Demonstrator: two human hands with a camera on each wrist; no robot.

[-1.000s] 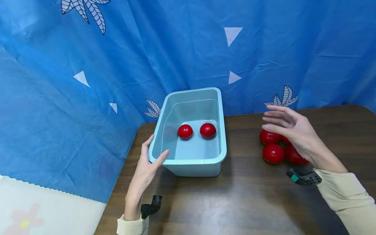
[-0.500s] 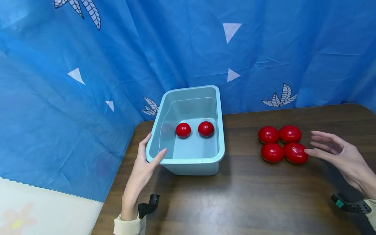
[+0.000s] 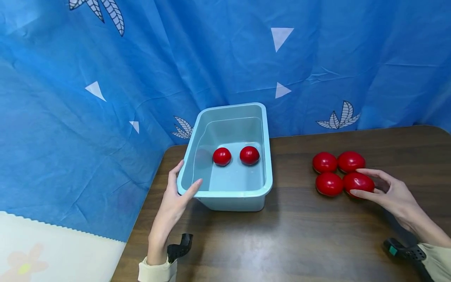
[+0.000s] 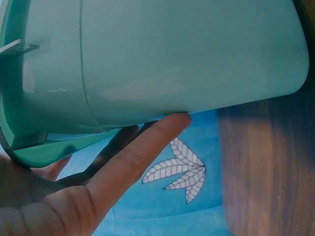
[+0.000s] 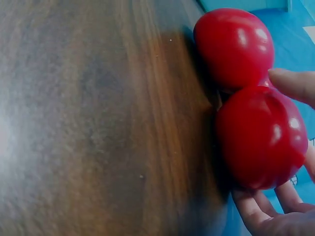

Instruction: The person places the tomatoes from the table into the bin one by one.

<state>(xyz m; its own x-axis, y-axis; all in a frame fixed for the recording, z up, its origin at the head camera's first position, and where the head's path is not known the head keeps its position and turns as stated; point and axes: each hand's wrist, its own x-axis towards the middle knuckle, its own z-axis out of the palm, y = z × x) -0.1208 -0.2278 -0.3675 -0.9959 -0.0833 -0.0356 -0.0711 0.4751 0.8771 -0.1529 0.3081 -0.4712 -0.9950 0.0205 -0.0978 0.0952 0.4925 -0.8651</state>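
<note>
A light blue plastic tub (image 3: pixel 225 194) stands at the back left of the dark wooden table (image 3: pixel 282 239), with two red tomatoes (image 3: pixel 222 156) (image 3: pixel 249 155) inside. My left hand (image 3: pixel 188 175) holds its front-left corner, thumb outside and index finger over the rim. The left wrist view shows a finger (image 4: pixel 142 147) lying along the tub's outer wall (image 4: pixel 187 49). Several more tomatoes (image 3: pixel 329 183) sit clustered on the right. My right hand (image 3: pixel 365 182) curls round the front-right tomato (image 3: pixel 356 181), which still rests on the table. In the right wrist view that tomato (image 5: pixel 261 137) touches its neighbour (image 5: pixel 234 44).
A blue patterned cloth (image 3: pixel 105 98) hangs close behind the tub and falls past the table's left edge. Bare wood lies between the tub and the tomato cluster and along the front. Black wrist mounts (image 3: pixel 179 246) (image 3: pixel 405 250) sit near both cuffs.
My right hand came down from above the tomato cluster, swung to its right side and closed its fingers round the front-right tomato. My left hand stayed on the tub's corner.
</note>
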